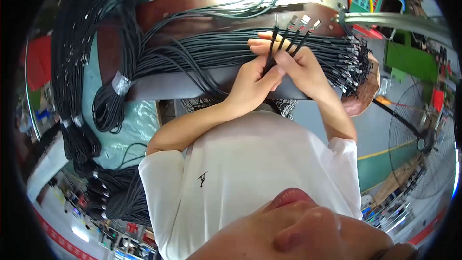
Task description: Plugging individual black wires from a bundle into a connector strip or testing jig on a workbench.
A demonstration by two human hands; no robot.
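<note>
legible text: none | red banner (61, 243): pale characters (67, 249), unreadable | white shirt (260, 159): small dark emblem (202, 179)

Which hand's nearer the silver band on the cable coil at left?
Left. The left hand is to the right of the silver band, apart from it; the right hand is farther right.

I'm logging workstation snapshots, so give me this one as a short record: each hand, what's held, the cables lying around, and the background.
Left hand: closed around the lower part of the held cables
Right hand: thumb and fingers on the same cables
Held item: black cables, four metal-tipped ends fanned out above the hands
Under and beyond hands: long cable row, its connector ends at right
Left: looped bundle with silvery band
Right background: caged fan
</note>
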